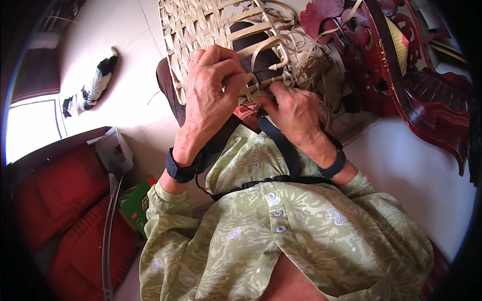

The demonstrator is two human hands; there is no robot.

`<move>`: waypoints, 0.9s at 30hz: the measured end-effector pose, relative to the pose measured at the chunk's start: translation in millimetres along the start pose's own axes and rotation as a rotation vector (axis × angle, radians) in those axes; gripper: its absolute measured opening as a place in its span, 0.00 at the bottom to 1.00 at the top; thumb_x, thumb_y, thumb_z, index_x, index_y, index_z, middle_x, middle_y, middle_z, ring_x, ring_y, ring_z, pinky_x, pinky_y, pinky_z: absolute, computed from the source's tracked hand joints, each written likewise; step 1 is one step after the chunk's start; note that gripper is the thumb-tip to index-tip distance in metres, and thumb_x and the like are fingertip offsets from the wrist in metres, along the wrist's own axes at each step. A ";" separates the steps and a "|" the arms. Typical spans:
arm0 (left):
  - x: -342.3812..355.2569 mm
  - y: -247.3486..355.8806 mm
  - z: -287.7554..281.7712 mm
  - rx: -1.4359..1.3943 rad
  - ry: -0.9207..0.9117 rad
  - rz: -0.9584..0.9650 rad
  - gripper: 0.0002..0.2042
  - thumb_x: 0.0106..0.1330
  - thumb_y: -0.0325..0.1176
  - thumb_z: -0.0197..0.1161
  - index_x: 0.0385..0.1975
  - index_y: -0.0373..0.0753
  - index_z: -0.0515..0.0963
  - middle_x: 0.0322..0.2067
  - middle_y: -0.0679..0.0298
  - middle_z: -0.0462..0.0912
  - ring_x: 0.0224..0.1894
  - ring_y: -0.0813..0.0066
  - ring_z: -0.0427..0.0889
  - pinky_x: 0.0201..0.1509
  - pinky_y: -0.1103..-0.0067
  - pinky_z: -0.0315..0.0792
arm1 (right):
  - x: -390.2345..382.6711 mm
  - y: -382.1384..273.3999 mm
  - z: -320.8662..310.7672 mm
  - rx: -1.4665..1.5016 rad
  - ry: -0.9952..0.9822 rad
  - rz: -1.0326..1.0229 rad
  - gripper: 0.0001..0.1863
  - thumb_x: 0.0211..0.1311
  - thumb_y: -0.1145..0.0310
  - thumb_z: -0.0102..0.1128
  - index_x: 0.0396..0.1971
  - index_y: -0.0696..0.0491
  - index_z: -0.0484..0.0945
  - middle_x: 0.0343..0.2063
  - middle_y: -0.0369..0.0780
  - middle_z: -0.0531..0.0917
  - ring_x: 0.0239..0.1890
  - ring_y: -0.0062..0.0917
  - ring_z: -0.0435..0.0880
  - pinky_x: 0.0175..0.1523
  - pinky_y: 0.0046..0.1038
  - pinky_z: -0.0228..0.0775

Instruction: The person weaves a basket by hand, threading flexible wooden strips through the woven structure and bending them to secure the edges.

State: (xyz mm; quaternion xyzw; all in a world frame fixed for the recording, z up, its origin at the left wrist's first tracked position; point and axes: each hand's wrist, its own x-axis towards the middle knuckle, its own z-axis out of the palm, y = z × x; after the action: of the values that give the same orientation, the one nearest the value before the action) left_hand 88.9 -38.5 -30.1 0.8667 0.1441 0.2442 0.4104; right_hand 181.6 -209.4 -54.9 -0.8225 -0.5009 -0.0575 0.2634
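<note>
In the head view, your left hand (211,85) was closed over the lower edge of the woven basket (216,25), thumb and fingers pinching a pale strip. Your right hand (293,113) was nipped narrowly on the loose strips (306,60) just beside it. The basket sat in front of your chest, past the green patterned shirt (281,236).

The dry strips looked brittle, so I judged that a sharp bend might have split one, and that a slackened pinch might have let the weave spring open. The tangled ends could have caught on the carved red chair (401,75) close by.

A green box (136,203) with red print lay at your lower left, beside a red cushion (55,195) and grey paper (113,148).
</note>
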 end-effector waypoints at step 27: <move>-5.0 1.5 -3.2 -0.006 0.026 -0.008 0.03 0.52 0.25 0.69 0.25 0.35 0.82 0.35 0.62 0.79 0.42 0.60 0.74 0.49 0.69 0.69 | -22.5 26.4 -8.1 0.134 -0.090 0.026 0.11 0.60 0.69 0.66 0.21 0.53 0.75 0.19 0.45 0.82 0.24 0.41 0.84 0.28 0.38 0.73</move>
State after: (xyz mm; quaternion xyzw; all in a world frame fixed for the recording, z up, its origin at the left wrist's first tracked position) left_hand 83.0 -39.7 -28.7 0.8617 0.1521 0.2542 0.4120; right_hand 194.4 -240.7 -65.9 -0.8113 -0.5040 0.0165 0.2958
